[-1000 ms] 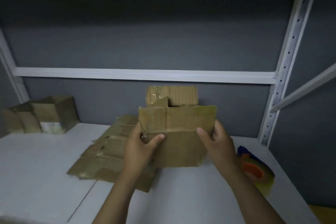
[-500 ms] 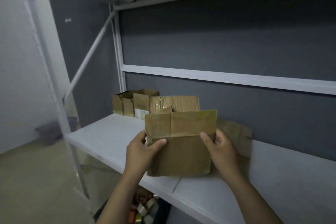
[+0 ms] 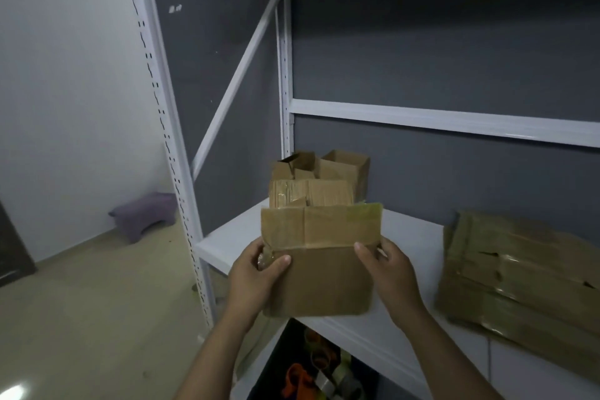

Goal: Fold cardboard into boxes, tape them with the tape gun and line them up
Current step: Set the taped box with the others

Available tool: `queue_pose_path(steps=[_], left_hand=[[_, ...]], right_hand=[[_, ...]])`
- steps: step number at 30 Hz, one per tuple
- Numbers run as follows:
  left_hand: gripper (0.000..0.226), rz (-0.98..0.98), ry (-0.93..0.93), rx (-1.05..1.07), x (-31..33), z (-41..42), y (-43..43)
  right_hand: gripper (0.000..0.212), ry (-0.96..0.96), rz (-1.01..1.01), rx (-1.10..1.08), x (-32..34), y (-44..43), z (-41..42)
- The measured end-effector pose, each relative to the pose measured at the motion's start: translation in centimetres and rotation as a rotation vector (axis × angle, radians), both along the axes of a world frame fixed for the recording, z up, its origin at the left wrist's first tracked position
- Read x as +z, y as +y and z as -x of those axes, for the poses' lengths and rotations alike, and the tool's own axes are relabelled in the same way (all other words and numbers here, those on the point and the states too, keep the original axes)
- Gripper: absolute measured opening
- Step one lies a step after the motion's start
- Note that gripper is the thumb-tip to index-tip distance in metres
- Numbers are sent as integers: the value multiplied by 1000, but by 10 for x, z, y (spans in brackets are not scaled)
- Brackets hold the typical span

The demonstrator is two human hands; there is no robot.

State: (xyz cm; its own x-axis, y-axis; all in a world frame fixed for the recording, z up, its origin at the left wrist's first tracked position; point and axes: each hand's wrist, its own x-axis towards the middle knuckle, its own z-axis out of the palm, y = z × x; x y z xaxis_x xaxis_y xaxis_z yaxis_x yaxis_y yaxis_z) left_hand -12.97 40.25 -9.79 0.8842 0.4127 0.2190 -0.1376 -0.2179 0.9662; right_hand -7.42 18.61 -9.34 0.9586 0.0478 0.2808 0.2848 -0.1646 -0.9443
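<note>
Presently, left hand and right hand grip the brown cardboard box at centre frame, fingers curled round its sides; the row of brown open boxes stands directly above it.

The held box hides the lower parts of the rear boxes. The flat cardboard stack runs off the right edge. The items under the shelf are indistinct.

The box near the middle was plain tan-brown cardboard, with a greenish sheen on its upper right flap. The flattened cardboard stack at the right was darker olive-brown with glossy streaks. The shelf was white, its upright white with rows of dark slots, the back panel dark grey, and the floor beige.
</note>
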Motion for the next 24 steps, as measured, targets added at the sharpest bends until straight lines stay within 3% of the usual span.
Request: queue_pose_path(steps=[11,17,20,24], left_hand=[[47,-39,39,90,-38,-132,121],[61,-58,72,88,-45,-191,168],[81,-117,107,55,-60,-210,188],[71,-239,115,-22,-77,-225,201]], right_hand=[[24,132,-48,139,-30,122,-155],[25,238,-43,241,-39,173,-241],[37,241,18,247,-43,193,-274],[35,112,188,76,-48,202,-301]])
